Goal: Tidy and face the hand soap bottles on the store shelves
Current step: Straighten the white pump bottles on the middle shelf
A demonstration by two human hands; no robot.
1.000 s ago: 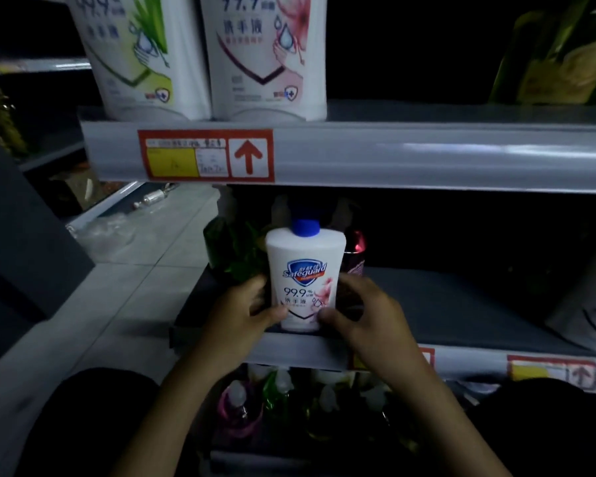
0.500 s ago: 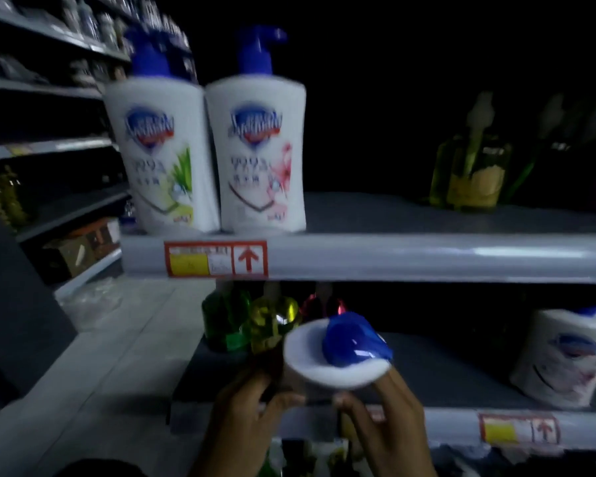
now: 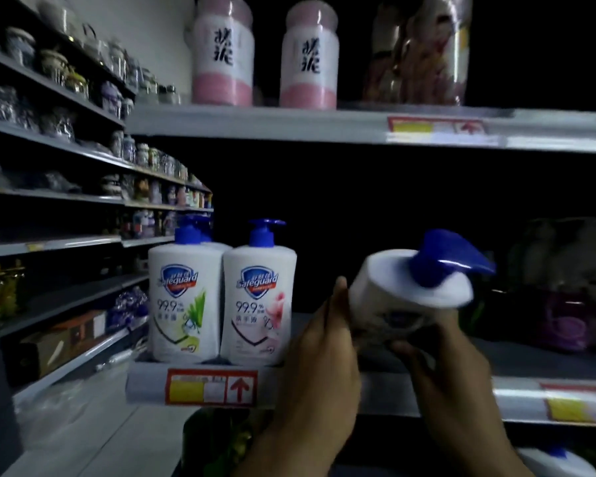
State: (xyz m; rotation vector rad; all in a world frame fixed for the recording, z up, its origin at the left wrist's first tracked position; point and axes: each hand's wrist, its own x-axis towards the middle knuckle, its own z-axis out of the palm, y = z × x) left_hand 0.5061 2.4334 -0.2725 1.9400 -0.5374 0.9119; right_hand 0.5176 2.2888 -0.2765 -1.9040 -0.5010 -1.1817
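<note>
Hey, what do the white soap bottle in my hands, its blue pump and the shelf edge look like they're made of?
The held soap bottle looks like opaque white plastic with a smooth, slightly glossy skin. Its blue pump seems to be harder moulded plastic, catching a sheen on top. The shelf edge reads as grey painted metal or a plastic strip; the dim light leaves that open.

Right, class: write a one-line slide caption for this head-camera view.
Both hands, left and right, hold a tilted hand soap bottle beside two upright bottles on the shelf.
</note>
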